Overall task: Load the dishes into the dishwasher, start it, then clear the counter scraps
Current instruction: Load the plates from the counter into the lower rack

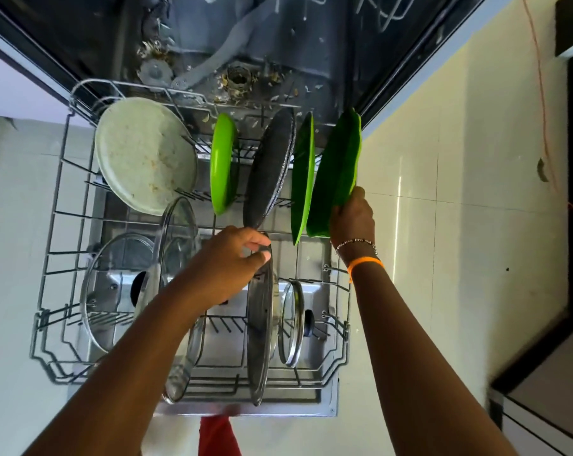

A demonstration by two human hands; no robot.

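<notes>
Loading is the step in hand: the rack [53,225] is pulled out over the open door and the dishes are going in. At about two o'clock from the rack's middle the right hand [352,217] grasps the lower edge of a dark green plate [339,172], which stands on edge against the rack's right side, just beside a second green plate [303,179]. Near the middle the left hand [234,263] pinches the top rim of a steel lid [260,327] standing upright between the tines. The next move, as I judge it, calls for easing the dark green plate down between two tines so it stands without leaning on its neighbour, then letting go of both pieces. Counted: three green plates, the third a lighter one [223,164] at twelve o'clock; one dark speckled pan [270,166] between the green ones; one pale soiled plate [145,154] at ten o'clock; one steel lid; and glass lids, of which I make three, a small one [291,327] at four o'clock and two at eight, though their overlapping clear rims leave that count unsure. The tub floor [245,80] beyond carries food scraps.
</notes>
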